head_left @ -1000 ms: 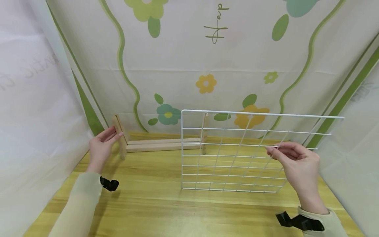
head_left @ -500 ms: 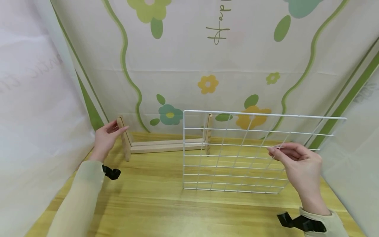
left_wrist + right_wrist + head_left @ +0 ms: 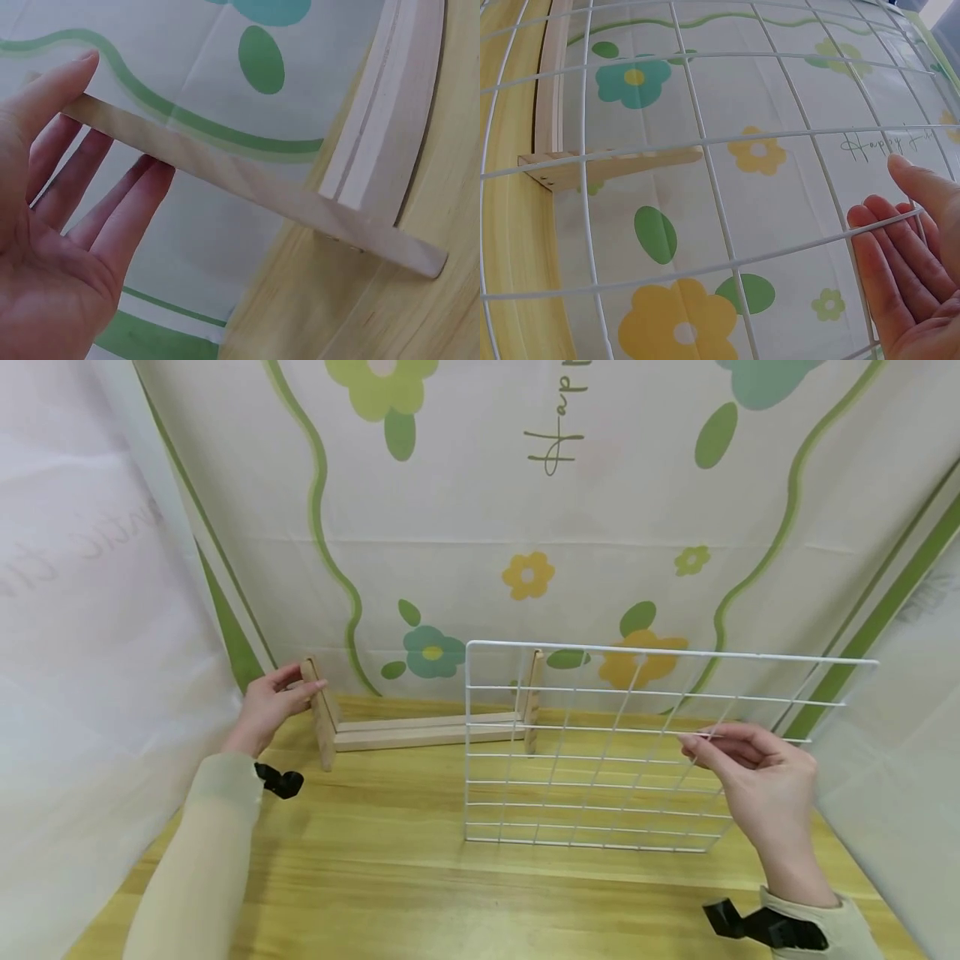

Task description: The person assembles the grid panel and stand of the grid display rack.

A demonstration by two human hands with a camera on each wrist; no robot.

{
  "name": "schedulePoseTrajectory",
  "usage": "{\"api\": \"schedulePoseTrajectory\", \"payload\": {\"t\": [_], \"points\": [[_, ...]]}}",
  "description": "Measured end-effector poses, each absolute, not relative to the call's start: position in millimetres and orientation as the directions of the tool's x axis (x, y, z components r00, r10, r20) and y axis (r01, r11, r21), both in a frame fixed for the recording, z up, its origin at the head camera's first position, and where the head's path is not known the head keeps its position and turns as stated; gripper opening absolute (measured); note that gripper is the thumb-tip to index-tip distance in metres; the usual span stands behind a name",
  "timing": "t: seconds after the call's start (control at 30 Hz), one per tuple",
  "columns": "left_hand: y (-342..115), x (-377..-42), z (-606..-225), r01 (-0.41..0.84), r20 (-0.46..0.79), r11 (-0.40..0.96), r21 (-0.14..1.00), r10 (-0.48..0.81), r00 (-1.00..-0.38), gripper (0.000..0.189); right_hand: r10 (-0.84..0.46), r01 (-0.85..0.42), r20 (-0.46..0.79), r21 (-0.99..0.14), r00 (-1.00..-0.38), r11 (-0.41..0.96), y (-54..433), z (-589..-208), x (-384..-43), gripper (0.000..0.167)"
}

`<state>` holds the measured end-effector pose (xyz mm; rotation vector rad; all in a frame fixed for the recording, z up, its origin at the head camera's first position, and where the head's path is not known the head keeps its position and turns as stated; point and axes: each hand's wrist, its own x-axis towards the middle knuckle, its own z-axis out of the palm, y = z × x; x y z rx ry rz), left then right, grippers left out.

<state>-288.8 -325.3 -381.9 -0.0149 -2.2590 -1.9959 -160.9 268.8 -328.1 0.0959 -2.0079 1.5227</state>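
Wooden frame [image 3: 427, 738]: shifted slightly rightward, so apparently brought nearer the wire grid [image 3: 733, 264].
Left hand [image 3: 273, 703]: fingers barely parted, left post [image 3: 247, 182] pinched.
Right hand [image 3: 761, 781]: grid lightly pinched, before frame's right end.

"Happy" [image 3: 864, 145] on backdrop [image 3: 450, 502], "ntic" [image 3: 129, 531] on left cloth [image 3: 97, 652]

The left hand [image 3: 64, 259] holds the upper end of a wooden side piece [image 3: 225, 172] between thumb and fingers [image 3: 133, 217], though the thumb's exact contact is hard to make out. The piece slants down rightward, meeting a grooved crossbar [image 3: 401, 105] near the wood-grain table [image 3: 461, 157]. Behind hangs printed cloth [image 3: 225, 240] with a green leaf [image 3: 261, 60].
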Motion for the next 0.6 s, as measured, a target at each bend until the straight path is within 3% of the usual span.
{"api": "schedulePoseTrajectory", "payload": {"t": [0.6], "points": [[-321.0,-281.5,-380.9,0.075,0.079,0.187,0.979,-0.019,-0.997,0.088,0.297,-0.416,0.504,-0.854,-0.811,0.313,268.7,-329.0,-162.1,0.017]]}}
